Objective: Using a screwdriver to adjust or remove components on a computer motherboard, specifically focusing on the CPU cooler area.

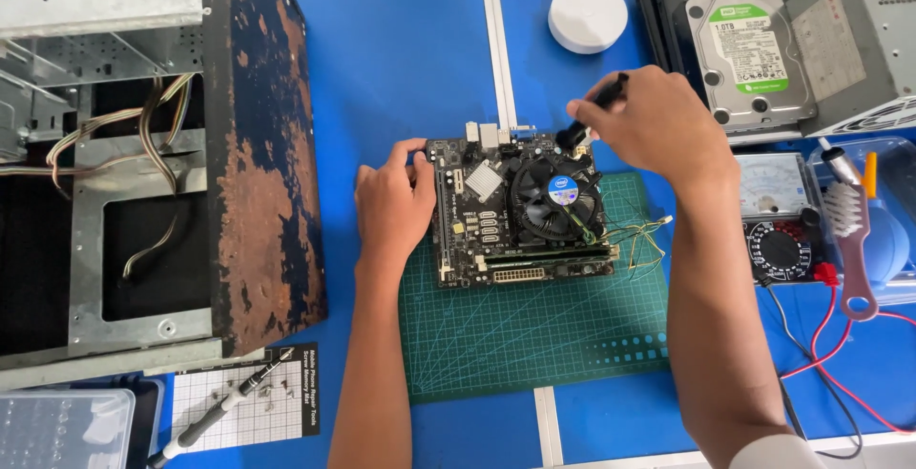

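**A:** From my feed, the biggest thing is the rusty open computer case [143,164] filling the left of the frame. What's centre?

**B:** I see a green cutting mat [534,335] on the blue table [401,59], lower centre, with a motherboard [520,211] lying across its upper edge, fan cooler [556,200] on top.

**A:** And the hands?

**B:** The left hand [393,209] grasps the board's left edge, fingers curled over it. The right hand [658,125], right of centre, is clenched around a dark brush [592,116] whose tip touches the board's upper right corner.

**A:** Further right I make out a hard drive [749,54] at upper right, a multimeter [782,221] below it, and a screwdriver [224,404] at lower left.
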